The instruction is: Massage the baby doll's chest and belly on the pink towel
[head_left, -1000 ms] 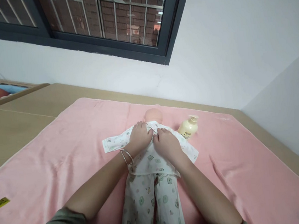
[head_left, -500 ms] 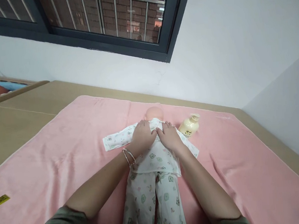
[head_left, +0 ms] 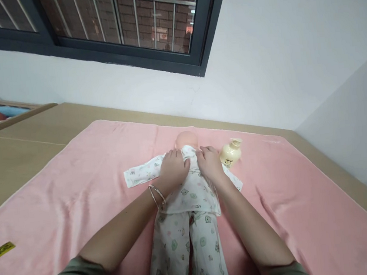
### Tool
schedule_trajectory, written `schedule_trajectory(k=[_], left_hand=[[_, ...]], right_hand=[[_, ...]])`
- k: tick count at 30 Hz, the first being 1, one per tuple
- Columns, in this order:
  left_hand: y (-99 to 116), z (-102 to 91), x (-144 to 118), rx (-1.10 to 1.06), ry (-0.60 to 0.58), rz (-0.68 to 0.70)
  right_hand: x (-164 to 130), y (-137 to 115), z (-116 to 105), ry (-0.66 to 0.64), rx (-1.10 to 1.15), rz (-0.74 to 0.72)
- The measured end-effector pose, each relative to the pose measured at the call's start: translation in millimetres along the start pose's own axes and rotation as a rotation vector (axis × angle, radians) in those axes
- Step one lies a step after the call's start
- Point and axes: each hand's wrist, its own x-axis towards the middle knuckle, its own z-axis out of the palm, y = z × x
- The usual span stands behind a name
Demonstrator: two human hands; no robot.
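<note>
At the far left a cot is cut off by the frame edge, and the yellow tag on the pink towel is too small to read. Your left hand, bangles at the wrist, lies palm down on the doll's shirt at its shoulder. The doll lies face up mid-towel, its face hidden. Your right hand presses flat on the other shoulder; neither hand's fingers grip visibly. The cream bottle stands just beside it.
</note>
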Motion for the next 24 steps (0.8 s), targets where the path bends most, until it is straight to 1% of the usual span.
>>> schedule_trajectory(k=[3,6,9,12,14,18,21,24], left_hand=[[6.3,1.1,-5.3,0.035,0.041,0.002],[3.2,-4.1,-0.4,-0.036,0.001,-0.020],[-6.9,-11.9,9.5,-0.119,-0.043,-0.046],[-14.6,-16.1,15.3,-0.147,-0.110,-0.048],[-16.2,-15.9,15.7,-0.132,-0.138,-0.034],[-15.3,-11.1,12.9,-0.112,-0.102,-0.003],[-13.4,-5.8,10.1,-0.103,-0.070,-0.008],[-8.3,0.5,4.6,-0.047,-0.041,-0.018]], right_hand=[[4.7,6.9,9.1,-0.093,-0.008,-0.047],[2.6,4.0,11.0,-0.176,-0.040,-0.057],[-5.5,-6.2,5.1,-0.229,-0.092,-0.049],[-13.6,-16.2,-1.9,-0.242,-0.131,-0.063],[-15.0,-18.3,-4.2,-0.237,-0.136,-0.069],[-8.1,-11.4,-0.8,-0.208,-0.084,-0.059],[-1.2,-3.8,4.9,-0.213,-0.045,-0.057],[2.5,1.5,7.9,-0.217,-0.015,-0.061]])
